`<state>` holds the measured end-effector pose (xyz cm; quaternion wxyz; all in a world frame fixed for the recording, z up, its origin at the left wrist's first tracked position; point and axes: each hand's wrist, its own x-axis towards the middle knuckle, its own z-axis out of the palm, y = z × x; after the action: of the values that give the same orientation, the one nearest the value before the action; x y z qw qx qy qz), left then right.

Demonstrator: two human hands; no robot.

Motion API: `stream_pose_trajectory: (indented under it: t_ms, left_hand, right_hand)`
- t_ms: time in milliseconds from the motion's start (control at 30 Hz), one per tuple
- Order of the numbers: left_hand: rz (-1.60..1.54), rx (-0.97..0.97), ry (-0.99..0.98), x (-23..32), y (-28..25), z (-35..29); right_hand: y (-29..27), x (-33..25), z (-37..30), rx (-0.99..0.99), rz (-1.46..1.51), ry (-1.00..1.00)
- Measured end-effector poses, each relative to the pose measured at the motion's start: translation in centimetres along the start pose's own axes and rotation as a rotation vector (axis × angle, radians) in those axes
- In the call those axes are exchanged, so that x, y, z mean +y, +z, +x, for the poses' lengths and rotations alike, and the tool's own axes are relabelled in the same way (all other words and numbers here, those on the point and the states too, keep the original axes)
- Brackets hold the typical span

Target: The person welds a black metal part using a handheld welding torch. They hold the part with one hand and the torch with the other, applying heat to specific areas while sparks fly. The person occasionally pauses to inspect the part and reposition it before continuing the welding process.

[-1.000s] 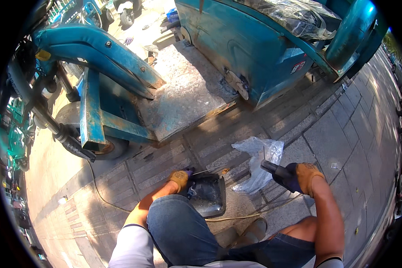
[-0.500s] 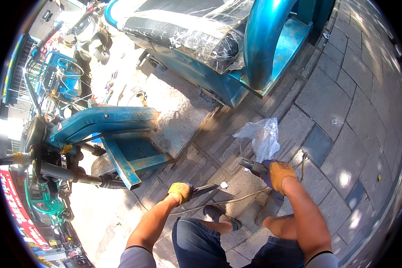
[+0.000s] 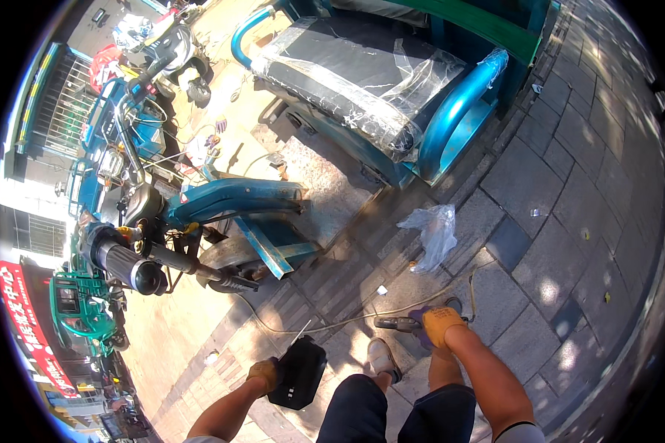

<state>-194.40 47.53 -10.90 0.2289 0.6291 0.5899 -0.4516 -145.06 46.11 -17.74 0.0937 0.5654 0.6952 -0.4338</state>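
My left hand [image 3: 265, 375], in a yellow and dark work glove, is closed on the edge of a black hand-held welding shield [image 3: 298, 375], held low over the paving. A thin light rod [image 3: 301, 332] sticks up past the shield's upper edge; I cannot tell whether the same hand holds it. My right hand [image 3: 437, 325], in a matching glove, grips a dark welding electrode holder [image 3: 396, 323] pointing left. No rod shows in its jaws. A tan cable [image 3: 332, 325] runs along the ground beyond both hands.
Ahead stands a blue three-wheeler with a front frame [image 3: 233, 201], handlebar grip [image 3: 129, 262] and plastic-wrapped black seat [image 3: 362, 63]. A clear plastic bag [image 3: 434, 235] and a small white scrap [image 3: 381, 290] lie on the paving. A green vehicle [image 3: 81, 310] and a parked scooter [image 3: 181, 55] stand left.
My view has shifted left and back. My left hand has come lower and nearer, and the shield has turned from edge-on to broad side. My right hand has come nearer with the electrode holder.
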Motion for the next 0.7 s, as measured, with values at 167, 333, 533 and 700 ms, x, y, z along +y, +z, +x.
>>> stream_pose_trajectory:
  t_ms: [167, 333, 533, 700]
  left_hand:
    - [-0.08, -0.11, -0.129, -7.0, 6.3, -6.0]
    - [-0.434, -0.117, -0.438, -14.2, 16.0, -14.6]
    - [-0.308, -0.288, -0.462, -17.8, 34.5, -27.1]
    - [-0.622, -0.413, -0.64, -16.2, 47.1, -35.3]
  right_hand:
    - [1.8, -4.0, -6.5, -0.001, -0.017, 0.04]
    - [3.5, -10.3, -10.2, -0.096, -0.08, 0.097]
    - [4.6, -17.3, -12.4, -0.093, -0.025, 0.173]
    - [6.0, -20.5, -12.4, -0.238, -0.272, 0.273]
